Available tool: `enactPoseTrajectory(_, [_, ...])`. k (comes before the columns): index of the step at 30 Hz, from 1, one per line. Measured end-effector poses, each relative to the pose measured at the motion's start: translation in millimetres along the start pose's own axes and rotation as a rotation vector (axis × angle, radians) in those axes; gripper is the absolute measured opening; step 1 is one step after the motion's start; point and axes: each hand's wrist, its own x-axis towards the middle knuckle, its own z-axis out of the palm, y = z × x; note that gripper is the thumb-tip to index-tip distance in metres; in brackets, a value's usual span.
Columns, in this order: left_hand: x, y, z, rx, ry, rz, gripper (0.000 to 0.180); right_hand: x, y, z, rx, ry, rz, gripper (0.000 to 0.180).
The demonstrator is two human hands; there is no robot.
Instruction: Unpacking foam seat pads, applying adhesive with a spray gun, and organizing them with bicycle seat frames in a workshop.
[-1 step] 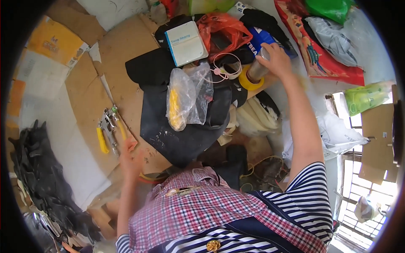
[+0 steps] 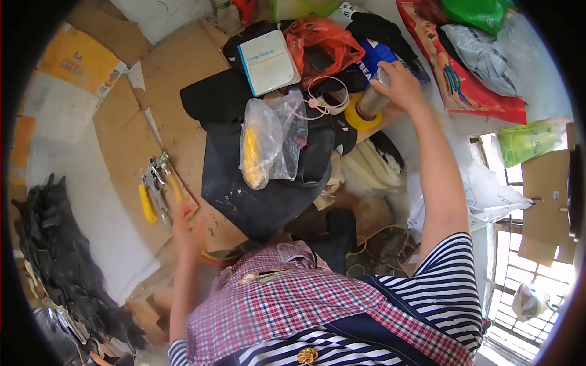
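Observation:
My right hand (image 2: 400, 87) is closed around the upper part of a grey metal cylinder (image 2: 369, 102), maybe a flask. Its lower end stands at a roll of yellow tape (image 2: 364, 124), and I cannot tell whether it is inside the ring. On the left, my left hand (image 2: 188, 236) is smeared by motion, so its fingers do not show clearly. Just beyond it lie a metal tool with a trigger-like body (image 2: 160, 171) and a yellow hose-like part, and a yellow-handled tool (image 2: 146, 202).
Black sheet material (image 2: 247, 183) covers the middle, with a clear bag holding something yellow (image 2: 252, 152) on it. Farther back are a white box (image 2: 268, 64), a red plastic bag (image 2: 320, 43) and a pink cord loop (image 2: 314, 104). Black gloves (image 2: 61, 244) are heaped at left.

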Motion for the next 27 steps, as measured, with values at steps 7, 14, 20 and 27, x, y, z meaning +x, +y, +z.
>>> enactPoseTrajectory(7, [4, 16, -7, 0.022, -0.005, -0.03, 0.048, -2, 2, 10, 0.032, -0.347, 0.126, 0.057])
enactPoseTrajectory(14, [-12, -2, -33, 0.054, 0.077, -0.113, 0.048, 2, -1, 55, 0.113, -0.025, 0.04, 0.054])
enactPoseTrajectory(20, [-22, -14, -47, 0.065, 0.106, -0.182, 0.041, 31, 70, 79, 0.132, -0.076, 0.011, 0.062])
enactPoseTrajectory(27, [-81, -44, -98, 0.171, 0.079, -0.354, 0.039, 34, -86, 30, 0.017, 0.211, -0.139, 0.055])
